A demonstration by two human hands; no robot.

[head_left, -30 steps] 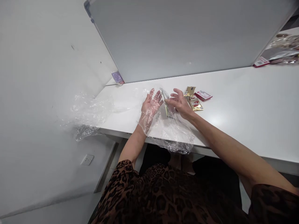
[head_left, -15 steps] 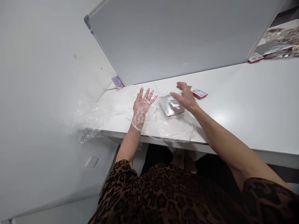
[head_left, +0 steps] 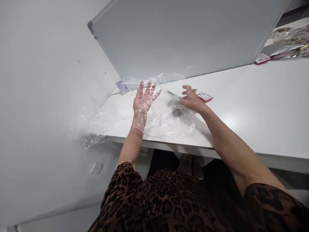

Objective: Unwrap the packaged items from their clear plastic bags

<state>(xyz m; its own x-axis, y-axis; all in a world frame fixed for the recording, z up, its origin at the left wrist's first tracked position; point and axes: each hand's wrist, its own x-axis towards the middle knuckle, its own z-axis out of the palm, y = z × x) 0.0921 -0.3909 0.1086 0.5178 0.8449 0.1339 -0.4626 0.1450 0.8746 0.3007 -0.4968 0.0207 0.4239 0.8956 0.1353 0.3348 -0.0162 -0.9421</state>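
My left hand is palm up with its fingers spread, inside a clear plastic bag that covers it down to the wrist. The loose film stretches across the white table and rises behind the fingertips. To the right, my right hand pinches a silver foil pouch at its right end. The pouch is tilted, so only a thin edge of it shows. Below it, a small dark oval thing appears in or under the film; its kind I cannot make out.
More crumpled clear film hangs over the table's left end by the wall. Red-and-white packets lie beyond my right hand. A purple packet is at the foot of the whiteboard. Several shiny bags are at the far right.
The silver pouch has been lifted from lying flat and tilted nearly edge-on by my right hand. My left hand has shifted slightly up and left, raising the film behind it.
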